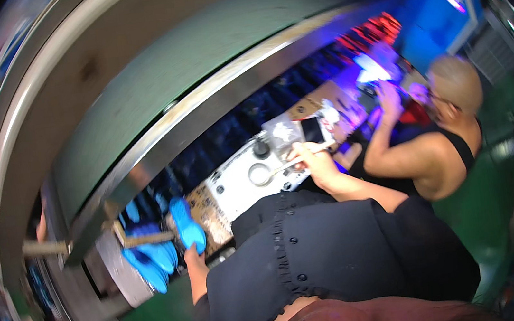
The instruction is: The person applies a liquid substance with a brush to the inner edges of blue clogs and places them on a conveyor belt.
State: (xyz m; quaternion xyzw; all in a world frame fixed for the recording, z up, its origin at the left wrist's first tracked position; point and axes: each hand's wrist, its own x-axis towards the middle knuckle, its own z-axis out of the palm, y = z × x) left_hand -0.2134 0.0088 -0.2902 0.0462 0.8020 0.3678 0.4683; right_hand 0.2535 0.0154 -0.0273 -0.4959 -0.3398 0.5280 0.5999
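Observation:
At the left of the work surface, my left hand grips the near end of a blue shoe sole. My right hand holds a pale-handled brush. The brush's lower end is at a small round bowl with whitish contents, on a white sheet; its tip is blurred. More blue soles lie together left of my left hand, partly behind a wooden bar.
Beyond the bench runs a green conveyor belt with a metal edge. A phone, clear plastic container and dark round object lie near the bowl. A co-worker sits close at right under purple light.

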